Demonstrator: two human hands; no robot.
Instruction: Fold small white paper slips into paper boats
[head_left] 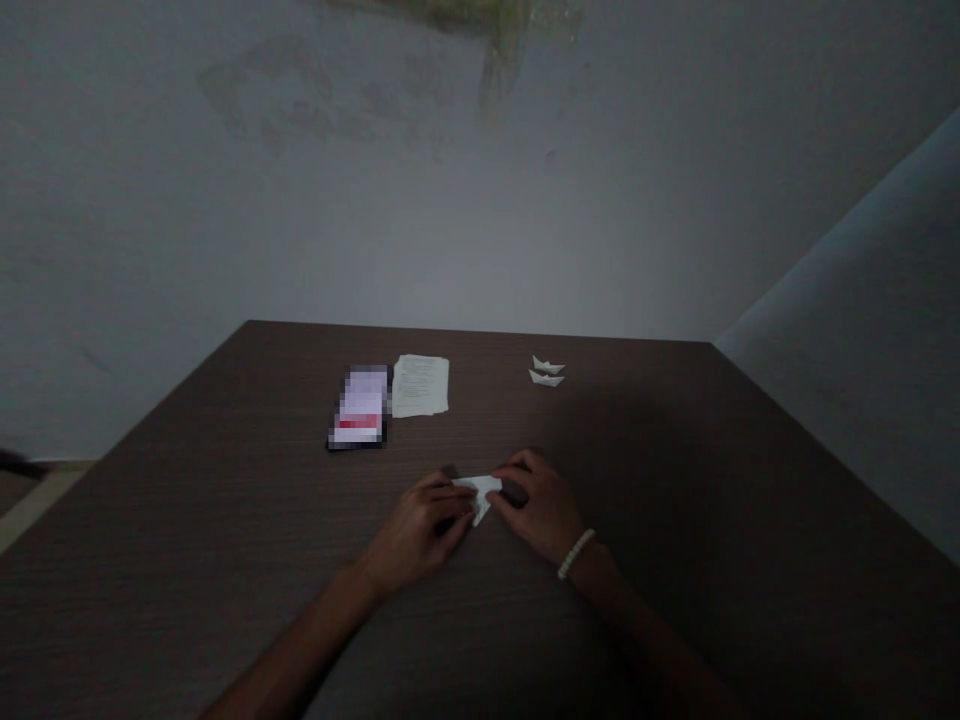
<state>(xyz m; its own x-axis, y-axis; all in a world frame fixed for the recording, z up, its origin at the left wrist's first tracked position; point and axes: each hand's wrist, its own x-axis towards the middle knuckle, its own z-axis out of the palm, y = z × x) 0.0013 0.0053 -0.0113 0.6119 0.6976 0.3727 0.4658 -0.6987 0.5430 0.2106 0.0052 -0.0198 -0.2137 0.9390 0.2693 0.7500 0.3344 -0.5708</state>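
Observation:
A small folded piece of white paper [481, 492], roughly triangular with its point toward me, lies on the dark wooden table between my hands. My left hand [426, 522] presses on its left side, fingers over the paper and thumb near the lower point. At the right corner, my right hand [541, 503] pinches the paper between thumb and fingers. A beaded bracelet [576, 554] circles my right wrist. Part of the paper's left side is hidden under my left fingers.
Beyond my hands, two small paper boats [547, 372] stand on the table [225, 480]. A stack of printed paper sheets [421, 386] lies to their left, beside a phone [361, 405] with a lit, blurred screen. A wall [480, 230] runs behind the table's far edge.

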